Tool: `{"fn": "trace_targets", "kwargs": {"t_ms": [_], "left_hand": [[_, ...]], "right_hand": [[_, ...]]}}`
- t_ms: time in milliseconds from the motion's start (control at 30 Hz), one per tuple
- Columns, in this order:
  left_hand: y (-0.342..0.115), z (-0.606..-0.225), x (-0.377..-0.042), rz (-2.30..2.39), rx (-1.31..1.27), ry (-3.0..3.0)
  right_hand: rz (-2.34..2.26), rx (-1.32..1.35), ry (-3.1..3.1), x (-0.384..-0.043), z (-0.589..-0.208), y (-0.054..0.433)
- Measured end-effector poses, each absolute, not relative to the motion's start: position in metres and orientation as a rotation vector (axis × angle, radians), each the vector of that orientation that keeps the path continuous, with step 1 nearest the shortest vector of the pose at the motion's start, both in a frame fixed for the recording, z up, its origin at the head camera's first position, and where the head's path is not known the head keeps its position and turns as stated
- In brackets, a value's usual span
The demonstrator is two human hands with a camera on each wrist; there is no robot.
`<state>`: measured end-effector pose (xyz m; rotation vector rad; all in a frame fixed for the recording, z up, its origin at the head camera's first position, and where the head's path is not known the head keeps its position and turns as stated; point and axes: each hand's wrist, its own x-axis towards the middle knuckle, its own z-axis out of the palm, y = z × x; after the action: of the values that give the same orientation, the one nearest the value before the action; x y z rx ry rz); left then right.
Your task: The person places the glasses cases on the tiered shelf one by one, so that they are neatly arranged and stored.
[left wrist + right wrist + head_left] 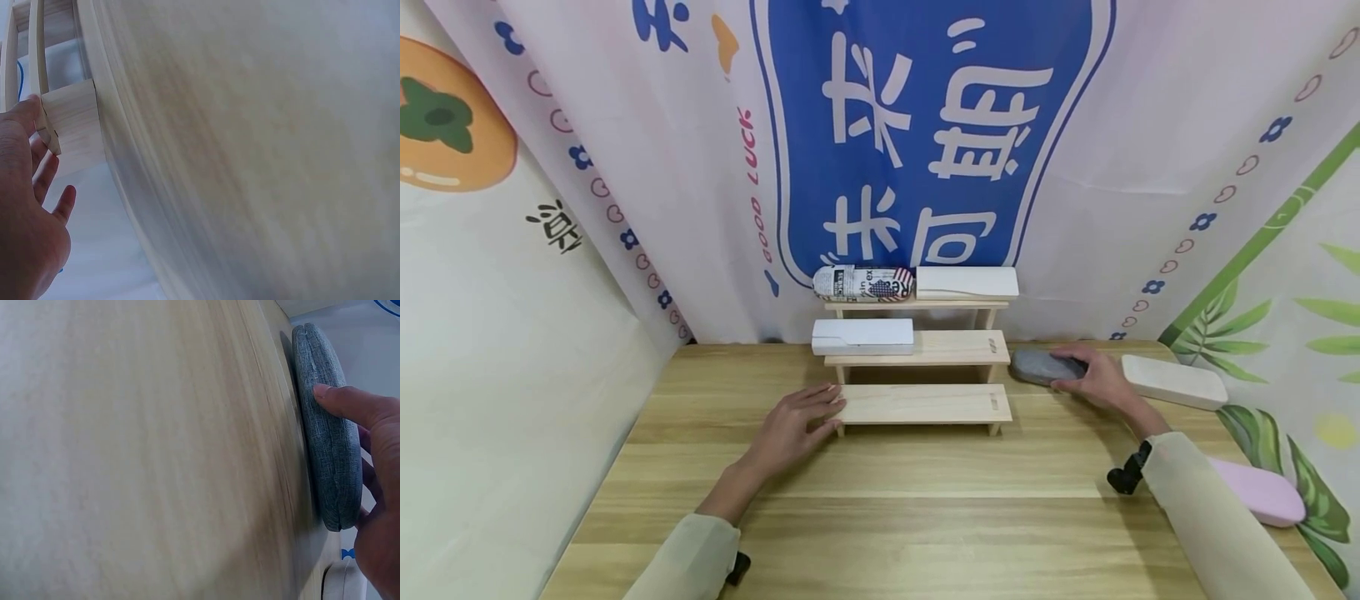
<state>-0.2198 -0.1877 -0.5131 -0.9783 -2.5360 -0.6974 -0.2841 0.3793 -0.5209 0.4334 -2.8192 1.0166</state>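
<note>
A three-step wooden display stand (925,403) stands on the table against the backdrop. My left hand (797,421) rests at the left end of its lowest step, fingertips right at the board's edge; in the left wrist view the fingers (45,178) spread about the board's end. At the stand's right, my right hand (1096,379) grips a grey fabric glasses case (1036,367) between thumb and fingers. In the right wrist view that case (328,437) lies along the tabletop, thumb on its near side and the other fingers partly hidden behind it.
The top step bears a newspaper-print case (863,283) and a white case (966,283). Another white case (862,337) lies on the middle step's left half. Along the table's right side lie an off-white case (1174,381) and a pink case (1262,492), partly behind the right sleeve.
</note>
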Motion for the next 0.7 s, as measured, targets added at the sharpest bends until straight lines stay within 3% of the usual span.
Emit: {"fn": "trace_targets", "kwargs": {"t_ms": [700], "left_hand": [[-0.188,-0.511,-0.219,-0.723,-0.99,-2.518]], "right_hand": [[0.961,0.382,-2.8,-0.271,-0.522,0.374]]}}
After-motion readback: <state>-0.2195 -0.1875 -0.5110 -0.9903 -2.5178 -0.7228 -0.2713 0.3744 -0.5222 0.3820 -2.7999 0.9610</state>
